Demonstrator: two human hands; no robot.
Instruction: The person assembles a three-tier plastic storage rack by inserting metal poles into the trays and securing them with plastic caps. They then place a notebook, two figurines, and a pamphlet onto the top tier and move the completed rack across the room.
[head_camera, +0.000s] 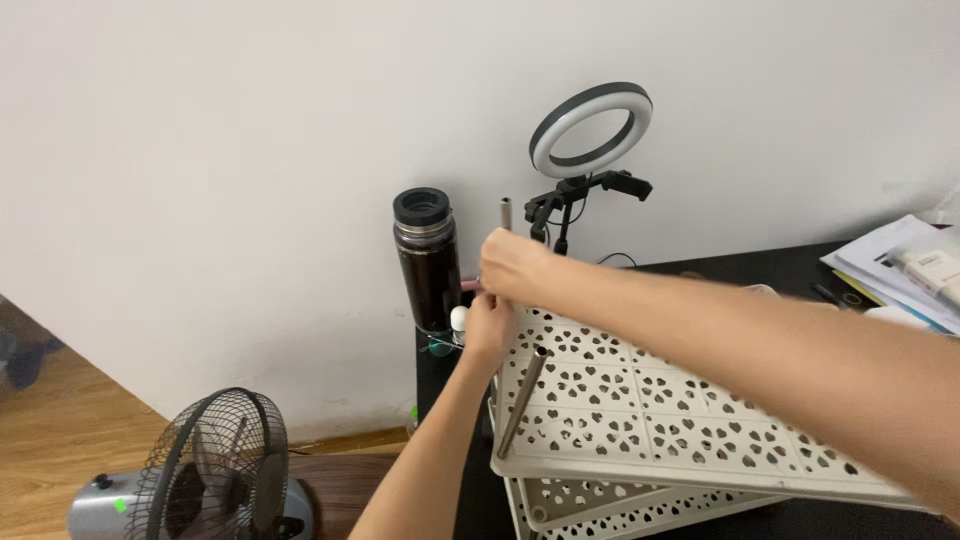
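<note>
I am steadying the white shelf tray (640, 420) at its far corner, left hand (490, 330) gripping beneath, right hand (515, 265) closing around the upright metal pole (506, 213). Next: pole needs seating squarely in the corner socket.

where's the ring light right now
Head view, upper centre: the ring light stands on the black table against the wall, right of the dark flask, behind the hands.
</note>
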